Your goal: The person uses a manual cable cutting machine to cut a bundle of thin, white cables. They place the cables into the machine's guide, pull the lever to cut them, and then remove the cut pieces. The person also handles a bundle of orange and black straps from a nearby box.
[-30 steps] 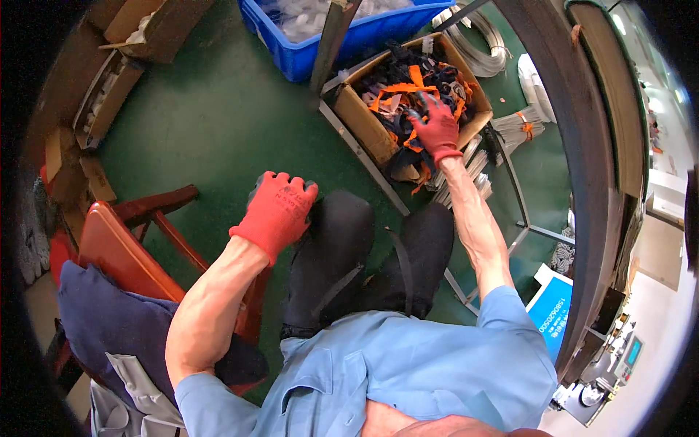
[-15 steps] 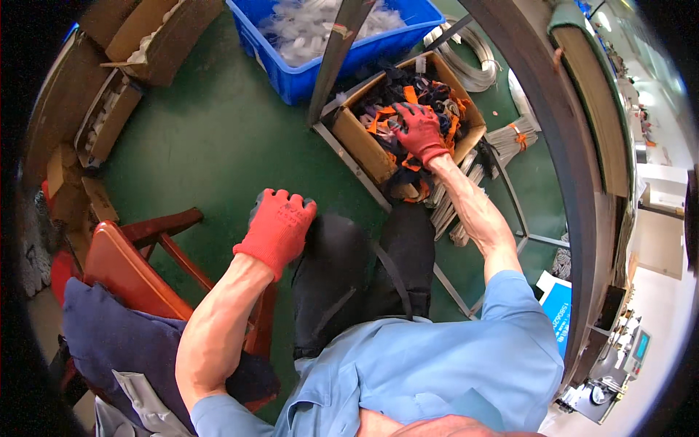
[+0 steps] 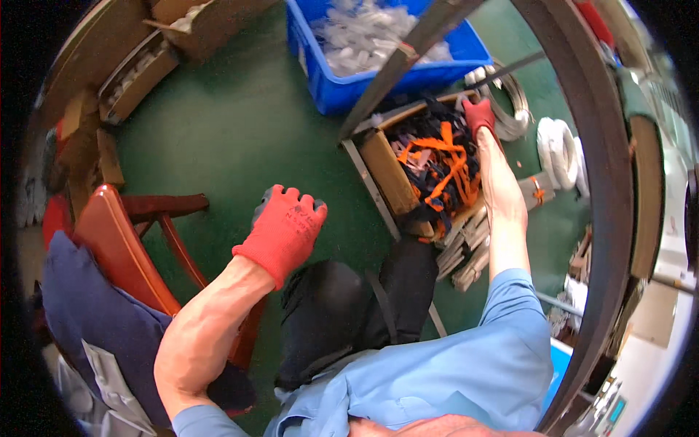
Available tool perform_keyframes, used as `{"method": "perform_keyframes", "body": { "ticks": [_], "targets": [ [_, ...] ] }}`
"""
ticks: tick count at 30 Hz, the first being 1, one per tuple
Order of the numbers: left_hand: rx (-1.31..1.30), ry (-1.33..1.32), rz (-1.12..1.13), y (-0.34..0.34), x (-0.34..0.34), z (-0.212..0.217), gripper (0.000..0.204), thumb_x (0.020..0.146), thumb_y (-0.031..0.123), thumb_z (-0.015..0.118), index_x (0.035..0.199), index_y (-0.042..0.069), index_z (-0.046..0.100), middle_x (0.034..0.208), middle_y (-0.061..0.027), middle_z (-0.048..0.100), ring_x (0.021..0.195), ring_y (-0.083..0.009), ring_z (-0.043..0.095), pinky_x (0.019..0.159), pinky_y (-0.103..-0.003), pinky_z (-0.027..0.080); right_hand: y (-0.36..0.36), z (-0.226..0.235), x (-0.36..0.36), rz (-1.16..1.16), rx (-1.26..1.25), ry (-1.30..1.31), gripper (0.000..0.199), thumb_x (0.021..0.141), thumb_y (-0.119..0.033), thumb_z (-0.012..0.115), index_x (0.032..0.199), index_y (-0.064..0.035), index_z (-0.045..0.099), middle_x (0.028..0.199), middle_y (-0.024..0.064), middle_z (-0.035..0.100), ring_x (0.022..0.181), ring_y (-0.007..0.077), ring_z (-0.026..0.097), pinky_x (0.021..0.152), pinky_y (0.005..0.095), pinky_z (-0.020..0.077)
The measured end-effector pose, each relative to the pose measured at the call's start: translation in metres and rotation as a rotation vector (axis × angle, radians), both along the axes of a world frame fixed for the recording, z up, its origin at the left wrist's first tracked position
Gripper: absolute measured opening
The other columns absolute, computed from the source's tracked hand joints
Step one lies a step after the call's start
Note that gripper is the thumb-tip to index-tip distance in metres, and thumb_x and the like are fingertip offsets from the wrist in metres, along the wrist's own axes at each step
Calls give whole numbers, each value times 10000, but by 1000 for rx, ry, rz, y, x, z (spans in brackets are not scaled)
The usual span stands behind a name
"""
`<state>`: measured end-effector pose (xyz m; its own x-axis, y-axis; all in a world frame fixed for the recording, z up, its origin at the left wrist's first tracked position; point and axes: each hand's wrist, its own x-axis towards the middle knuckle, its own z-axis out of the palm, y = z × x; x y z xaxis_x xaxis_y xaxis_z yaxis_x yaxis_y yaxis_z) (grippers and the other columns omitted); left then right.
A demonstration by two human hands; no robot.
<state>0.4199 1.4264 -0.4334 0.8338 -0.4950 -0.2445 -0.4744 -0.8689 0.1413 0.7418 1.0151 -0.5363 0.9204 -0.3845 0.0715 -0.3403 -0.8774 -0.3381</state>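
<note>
My left hand point(image 3: 284, 229), in a red knitted glove with dark fingertips, hangs above the floor just left of my knees. Its fingers are curled in, and the palm side is hidden. My right hand point(image 3: 478, 116), gloved the same way, is closed at the far right rim of an open cardboard box point(image 3: 388, 171); the fingertips are partly hidden there. Inside the box lies a tangled heap of dark fabric scraps point(image 3: 439, 115) with bright orange strips point(image 3: 457, 171) on top.
Behind the box stands a blue plastic bin point(image 3: 349, 91) full of clear plastic pieces point(image 3: 371, 40). A metal frame point(image 3: 590, 109) arches along the right. Bundled pale strips point(image 3: 466, 251) and wire coils point(image 3: 513, 109) lie right of the box. At left is a reddish wooden chair point(image 3: 127, 251) with dark cloth.
My right hand has moved from the middle of the scraps to the box's far right rim, uncovering the orange strips. My left hand stays curled. The whole view has shifted.
</note>
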Motion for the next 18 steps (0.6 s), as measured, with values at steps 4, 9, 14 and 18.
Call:
{"method": "perform_keyframes", "body": {
  "ticks": [4, 9, 14, 18],
  "targets": [
    [48, -12, 4, 0, 9, 3, 375, 743, 152, 648, 1114, 103, 629, 974, -105, 635, 972, -283, 596, 919, -447, 434, -39, -58, 42, 98, -83, 146, 603, 705, -447, 729, 1052, 40, 650, 1036, 268, 663, 1046, 394, 629, 878, 434, 483],
    [61, 16, 12, 2, 1, 3, 337, 768, 142, 624, 1101, 89, 639, 963, -110, 633, 970, -282, 593, 925, -440, 430, -21, -79, 35, 139, 3, -10, 551, 730, -384, 740, 1097, 17, 649, 1035, 246, 673, 1024, 377, 641, 860, 432, 489],
    [-2, 66, 33, 2, 2, 2, 441, 706, 185, 702, 1128, 86, 622, 1001, -118, 624, 1015, -293, 575, 943, -443, 422, -51, -26, 44, 180, 108, -205, 473, 790, -408, 730, 1086, -45, 662, 984, 162, 703, 942, 350, 664, 806, 409, 487],
    [-51, 69, 2, 0, 2, -2, 500, 670, 199, 729, 1142, 85, 610, 1022, -118, 622, 1033, -304, 569, 948, -451, 422, -61, 46, 39, 321, 202, -833, 374, 886, -325, 695, 1064, 2, 661, 955, 62, 698, 804, 158, 600, 748, 327, 476]
  ]
}}
